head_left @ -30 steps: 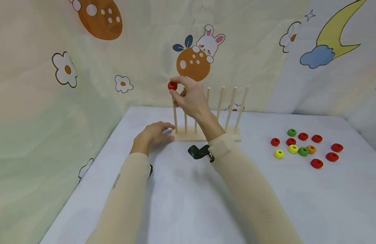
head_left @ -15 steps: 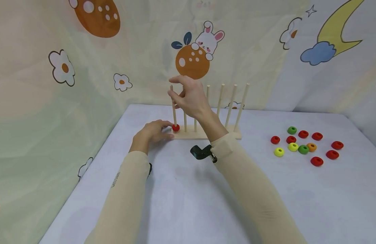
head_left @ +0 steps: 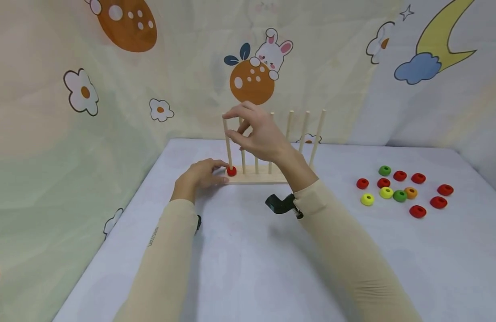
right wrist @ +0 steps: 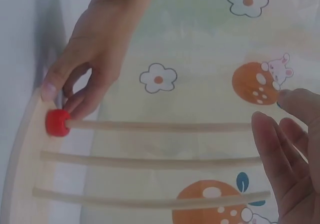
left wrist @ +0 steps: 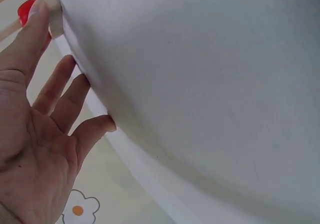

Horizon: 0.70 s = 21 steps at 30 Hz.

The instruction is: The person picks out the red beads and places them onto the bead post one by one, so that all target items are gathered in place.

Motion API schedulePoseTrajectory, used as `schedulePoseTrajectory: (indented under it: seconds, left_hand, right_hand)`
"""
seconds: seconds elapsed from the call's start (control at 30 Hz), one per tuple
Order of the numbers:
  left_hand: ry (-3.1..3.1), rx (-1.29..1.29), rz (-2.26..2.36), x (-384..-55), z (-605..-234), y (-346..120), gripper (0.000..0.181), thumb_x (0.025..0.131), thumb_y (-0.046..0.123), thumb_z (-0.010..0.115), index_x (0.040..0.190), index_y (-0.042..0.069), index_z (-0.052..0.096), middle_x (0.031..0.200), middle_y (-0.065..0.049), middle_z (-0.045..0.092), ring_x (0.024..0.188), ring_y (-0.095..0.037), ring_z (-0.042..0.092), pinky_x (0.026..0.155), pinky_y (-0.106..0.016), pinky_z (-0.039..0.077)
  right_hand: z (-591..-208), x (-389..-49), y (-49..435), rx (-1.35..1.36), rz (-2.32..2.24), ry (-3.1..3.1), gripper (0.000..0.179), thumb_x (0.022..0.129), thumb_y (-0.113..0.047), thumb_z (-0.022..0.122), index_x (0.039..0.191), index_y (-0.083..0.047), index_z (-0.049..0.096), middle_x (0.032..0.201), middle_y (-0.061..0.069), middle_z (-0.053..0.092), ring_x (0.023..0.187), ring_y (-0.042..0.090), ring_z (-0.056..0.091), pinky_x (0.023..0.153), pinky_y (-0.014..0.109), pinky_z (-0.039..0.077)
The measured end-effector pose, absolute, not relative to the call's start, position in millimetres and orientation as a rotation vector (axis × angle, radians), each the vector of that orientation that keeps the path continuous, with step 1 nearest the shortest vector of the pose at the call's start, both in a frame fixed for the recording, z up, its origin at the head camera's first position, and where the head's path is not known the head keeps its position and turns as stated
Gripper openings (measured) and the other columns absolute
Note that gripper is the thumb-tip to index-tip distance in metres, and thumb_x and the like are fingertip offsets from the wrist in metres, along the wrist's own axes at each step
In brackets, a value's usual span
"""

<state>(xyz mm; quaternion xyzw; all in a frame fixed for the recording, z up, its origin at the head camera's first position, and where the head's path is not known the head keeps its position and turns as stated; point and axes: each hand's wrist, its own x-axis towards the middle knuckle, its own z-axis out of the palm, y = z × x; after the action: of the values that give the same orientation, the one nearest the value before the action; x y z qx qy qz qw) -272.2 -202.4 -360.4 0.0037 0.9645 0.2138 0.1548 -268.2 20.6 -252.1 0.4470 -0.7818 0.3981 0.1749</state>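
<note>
A wooden peg stand (head_left: 256, 179) with several upright pegs is at the table's far side. One red bead (head_left: 231, 171) sits at the foot of its leftmost peg (head_left: 228, 145), against the base. My left hand (head_left: 201, 173) holds that end of the base between thumb and forefinger, right beside the bead; in the left wrist view its other fingers spread over the table edge. My right hand (head_left: 260, 134) is up near the peg tops, thumb and forefinger apart with nothing between them, hiding parts of some pegs. The right wrist view shows its fingertips by the peg ends.
Loose beads lie scattered on the right of the white table (head_left: 240, 259): several red ones (head_left: 418, 211), yellow ones (head_left: 367, 199), green ones (head_left: 400, 196) and an orange one (head_left: 411, 192). A patterned cloth wall (head_left: 191, 67) rises behind the stand.
The right hand let go of the red bead at the peg's top, and the bead dropped to the base. That hand has since drawn slightly right. The left hand stays put.
</note>
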Motion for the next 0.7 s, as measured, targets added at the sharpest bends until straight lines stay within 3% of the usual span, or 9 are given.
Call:
schedulePoseTrajectory:
  seconds: [0.2, 0.43, 0.7]
  left_hand:
    - [2.78, 0.04, 0.601, -273, -362, -204, 0.057, 0.092, 0.045, 0.075, 0.146, 0.038, 0.055, 0.158, -0.008, 0.046, 0.147, -0.034, 0.038, 0.115, -0.068, 0.032]
    - [2.804, 0.068, 0.556, -273, -360, -211, 0.056, 0.094, 0.046, 0.073, 0.146, 0.037, 0.055, 0.157, -0.009, 0.046, 0.146, -0.035, 0.037, 0.115, -0.068, 0.032]
    - [2.785, 0.093, 0.569, -277, -363, -206, 0.06, 0.093, 0.049, 0.073, 0.148, 0.034, 0.054, 0.157, -0.011, 0.046, 0.146, -0.036, 0.038, 0.117, -0.067, 0.03]
  right_hand:
    - [-252, -262, 37, 1.325, 1.107, -2.201, 0.031, 0.094, -0.009, 0.074, 0.124, -0.007, 0.068, 0.119, 0.008, 0.062, 0.08, 0.013, 0.071, 0.066, 0.027, 0.061]
    - [-266, -262, 56, 1.408, 1.033, -2.154, 0.029, 0.092, -0.006, 0.076, 0.12, -0.005, 0.07, 0.114, 0.008, 0.065, 0.078, 0.012, 0.07, 0.063, 0.025, 0.059]
    - [-279, -259, 86, 1.387, 1.035, -2.192, 0.03, 0.091, -0.004, 0.077, 0.12, -0.006, 0.07, 0.117, 0.008, 0.066, 0.077, 0.012, 0.067, 0.061, 0.03, 0.059]
